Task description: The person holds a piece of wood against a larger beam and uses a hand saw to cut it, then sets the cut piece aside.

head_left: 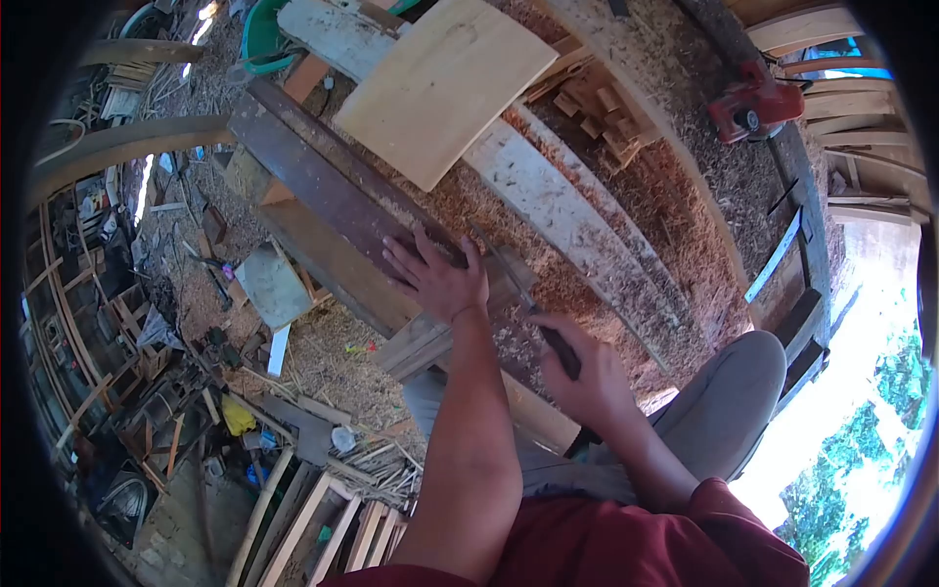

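Note:
My left hand (440, 277) lies palm down with its fingers spread on a dark reddish-brown beam (318, 186), beside a short wooden piece (416, 347) that crosses the beam. The wrist overlaps this piece. Closed around the dark handle of a hand tool with a long, narrow metal blade (512, 269) is my right hand (592, 377). The blade points away from me, passing over the far end of the crossing wood, just right of my left fingers. Whether it is a file or another tool, I cannot tell.
A pale plywood panel (445, 88) rests across the boards ahead. Right of it run white-stained planks (567, 201) and wood offcuts (602, 112) among shavings. A red power tool (753, 106) sits at far right. Scrap wood (362, 470) and a yellow item (238, 416) lie at left.

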`<action>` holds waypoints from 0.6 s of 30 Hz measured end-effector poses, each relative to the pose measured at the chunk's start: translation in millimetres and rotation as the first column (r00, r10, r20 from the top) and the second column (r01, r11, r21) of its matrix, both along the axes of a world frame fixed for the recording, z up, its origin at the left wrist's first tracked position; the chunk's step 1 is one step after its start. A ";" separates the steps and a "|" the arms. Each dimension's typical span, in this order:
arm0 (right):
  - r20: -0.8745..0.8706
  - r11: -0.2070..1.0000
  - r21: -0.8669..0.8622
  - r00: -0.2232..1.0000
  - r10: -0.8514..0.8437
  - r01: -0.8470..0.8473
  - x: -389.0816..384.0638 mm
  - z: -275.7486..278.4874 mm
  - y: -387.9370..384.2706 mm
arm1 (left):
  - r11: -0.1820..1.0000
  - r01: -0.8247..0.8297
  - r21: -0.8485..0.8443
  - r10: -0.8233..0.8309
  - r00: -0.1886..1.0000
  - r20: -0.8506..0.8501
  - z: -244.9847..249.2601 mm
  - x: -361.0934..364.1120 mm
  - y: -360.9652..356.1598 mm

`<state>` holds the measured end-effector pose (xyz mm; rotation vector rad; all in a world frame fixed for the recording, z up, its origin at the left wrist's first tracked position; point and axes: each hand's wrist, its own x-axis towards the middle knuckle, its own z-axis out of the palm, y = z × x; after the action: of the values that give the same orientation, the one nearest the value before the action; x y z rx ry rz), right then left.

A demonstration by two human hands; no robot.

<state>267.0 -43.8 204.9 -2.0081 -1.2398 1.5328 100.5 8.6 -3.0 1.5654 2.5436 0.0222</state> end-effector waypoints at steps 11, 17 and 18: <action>-0.024 0.996 0.092 1.000 -0.016 0.018 0.3 -1.8 -2.6 | 1.000 -0.016 0.010 0.016 1.000 -0.008 1.8 1.0 -0.6; 0.012 0.998 -0.015 0.998 0.065 -0.064 -0.7 7.2 15.9 | 1.000 -0.018 0.007 0.018 1.000 -0.014 2.9 2.1 0.6; 0.010 0.998 0.004 0.998 0.059 -0.059 2.6 8.2 12.9 | 1.000 -0.020 0.000 0.020 1.000 -0.014 3.7 3.0 2.0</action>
<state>269.6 -30.9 213.1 -1.9961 -1.3155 1.5475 103.5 10.6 0.7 1.5460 2.5697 0.0126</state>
